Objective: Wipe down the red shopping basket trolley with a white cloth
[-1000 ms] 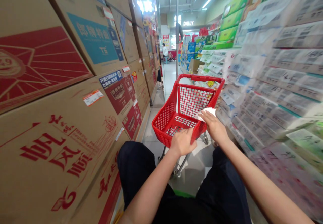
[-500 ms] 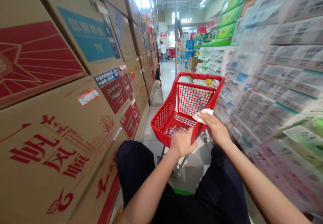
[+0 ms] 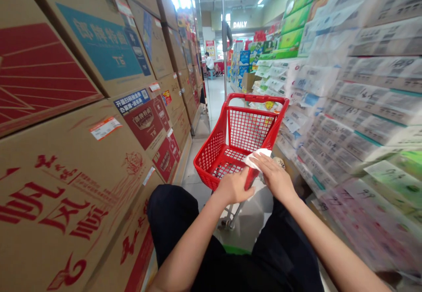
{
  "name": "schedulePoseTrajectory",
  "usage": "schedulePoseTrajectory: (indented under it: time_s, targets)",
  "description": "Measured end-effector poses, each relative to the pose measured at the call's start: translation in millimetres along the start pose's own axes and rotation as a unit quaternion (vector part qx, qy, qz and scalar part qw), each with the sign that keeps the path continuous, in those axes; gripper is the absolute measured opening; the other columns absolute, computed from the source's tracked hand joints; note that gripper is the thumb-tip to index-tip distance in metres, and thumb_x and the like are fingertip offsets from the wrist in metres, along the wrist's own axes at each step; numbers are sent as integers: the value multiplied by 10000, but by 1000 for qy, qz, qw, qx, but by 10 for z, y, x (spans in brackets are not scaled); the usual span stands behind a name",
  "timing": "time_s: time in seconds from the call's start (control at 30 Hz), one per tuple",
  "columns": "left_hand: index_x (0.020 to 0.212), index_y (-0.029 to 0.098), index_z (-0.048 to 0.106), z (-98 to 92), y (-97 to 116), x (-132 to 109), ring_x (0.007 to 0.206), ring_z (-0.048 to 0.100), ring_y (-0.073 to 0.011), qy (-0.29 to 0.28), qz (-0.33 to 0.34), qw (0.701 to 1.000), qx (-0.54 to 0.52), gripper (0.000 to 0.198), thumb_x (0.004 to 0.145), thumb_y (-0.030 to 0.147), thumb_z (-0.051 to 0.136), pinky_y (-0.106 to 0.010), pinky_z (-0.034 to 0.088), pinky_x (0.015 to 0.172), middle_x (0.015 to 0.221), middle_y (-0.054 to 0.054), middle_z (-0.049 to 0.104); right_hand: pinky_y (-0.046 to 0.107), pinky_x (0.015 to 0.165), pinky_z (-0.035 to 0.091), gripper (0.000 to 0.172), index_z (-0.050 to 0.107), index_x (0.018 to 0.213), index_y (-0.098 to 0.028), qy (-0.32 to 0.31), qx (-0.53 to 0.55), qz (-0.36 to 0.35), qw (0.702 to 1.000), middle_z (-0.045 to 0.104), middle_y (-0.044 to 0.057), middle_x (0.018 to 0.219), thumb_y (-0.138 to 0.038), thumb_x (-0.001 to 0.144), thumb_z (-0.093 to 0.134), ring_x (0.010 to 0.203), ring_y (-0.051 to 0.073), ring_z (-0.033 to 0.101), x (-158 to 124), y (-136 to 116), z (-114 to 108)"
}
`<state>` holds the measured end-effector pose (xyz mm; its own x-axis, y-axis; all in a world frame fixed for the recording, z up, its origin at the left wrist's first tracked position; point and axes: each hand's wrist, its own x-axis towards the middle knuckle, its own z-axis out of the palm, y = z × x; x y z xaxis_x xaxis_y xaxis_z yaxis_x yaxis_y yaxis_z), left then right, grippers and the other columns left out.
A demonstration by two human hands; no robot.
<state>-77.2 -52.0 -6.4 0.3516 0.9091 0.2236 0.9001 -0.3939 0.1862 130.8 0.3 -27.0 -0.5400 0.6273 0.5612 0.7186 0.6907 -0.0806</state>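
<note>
A red plastic shopping cart (image 3: pixel 253 127) with a grid basket stands between my knees and the aisle ahead, its handle on the far side. My left hand (image 3: pixel 233 187) grips the near corner of the basket rim, fingers wrapped over it. A white cloth (image 3: pixel 259 156) is pressed against the right side rim of the basket by my right hand (image 3: pixel 275 178), whose fingers lie over it. Inside the basket only the red grid floor shows. Part of the cart's metal legs is visible below.
Large cardboard cartons (image 3: pixel 99 169) are stacked high on my left. To the right rise packs of wrapped tissue paper (image 3: pixel 376 103), blurred. A metal pole (image 3: pixel 224 63) stands past the cart. Farther down the aisle a person (image 3: pixel 209 61) sits on a blue stool.
My right hand and the white cloth have slid along the side rim toward me, closer to my left hand. My left hand keeps its grip. The view has shifted slightly.
</note>
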Motion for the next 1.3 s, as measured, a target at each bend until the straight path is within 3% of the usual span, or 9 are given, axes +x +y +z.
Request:
schedulePoseTrajectory:
  time_s: [0.17,0.33,0.43,0.53,0.8,0.93,1.1,1.2,1.3]
  targets:
    - [1088,248,701,-16,-323,-74,946,709,-265,3,60,998,20,442,881,625,600,-382,494,913,976,-68,762,436,1178,381,742,399,1518,-306,-6,-14,33,999,435,1,1556,-6,840,397,1466,189,349,131,210,32]
    - [1070,264,721,81,-467,-29,936,709,-245,24,71,997,20,436,885,638,595,-361,489,884,974,-47,766,429,1194,360,681,377,1534,-284,-1,-1,19,1000,408,14,1574,-33,900,380,1488,191,303,45,-153,65]
    - [993,242,734,77,-481,-15,906,708,-232,21,78,997,20,422,894,625,584,-340,493,853,940,-52,761,430,1196,360,633,338,1553,-287,-10,16,-29,999,384,19,1585,-101,950,392,1493,202,292,-104,-422,74]
    - [902,229,735,53,-476,-31,900,704,-235,23,84,996,17,410,888,613,592,-341,491,846,906,-58,755,443,1198,356,620,312,1563,-297,-16,19,-62,998,383,16,1583,-137,970,399,1488,209,304,-191,-465,78]
    - [974,261,715,65,-405,-32,939,704,-199,49,110,992,-28,283,914,512,600,-311,471,875,975,-7,762,453,1199,349,716,374,1533,-300,8,4,19,1000,436,7,1556,-22,874,399,1463,197,355,129,199,42]
    - [891,253,709,61,-431,-33,906,702,-199,47,108,993,-23,296,925,518,582,-309,474,855,897,-7,754,469,1197,348,701,366,1538,-298,12,16,21,1000,422,16,1565,-31,890,388,1475,206,332,74,-32,64]
    - [880,219,720,105,-454,-25,891,699,-225,32,90,995,2,310,892,513,623,-331,484,840,905,-47,754,463,1213,323,651,268,1578,-273,-1,30,-52,998,369,32,1591,-112,959,390,1495,215,286,-242,-526,115]
    - [915,216,715,134,-429,-26,903,701,-232,28,79,996,14,332,906,529,605,-329,482,821,932,-49,759,472,1228,288,633,281,1572,-282,-12,17,-67,998,391,20,1579,-125,971,399,1490,207,297,-264,-480,85]
    - [1034,257,698,134,-398,-41,894,705,-222,32,76,996,23,372,936,583,546,-318,478,787,982,-27,762,475,1228,282,634,318,1557,-292,-17,13,-48,999,406,12,1572,-106,958,408,1482,196,315,-137,-239,40]
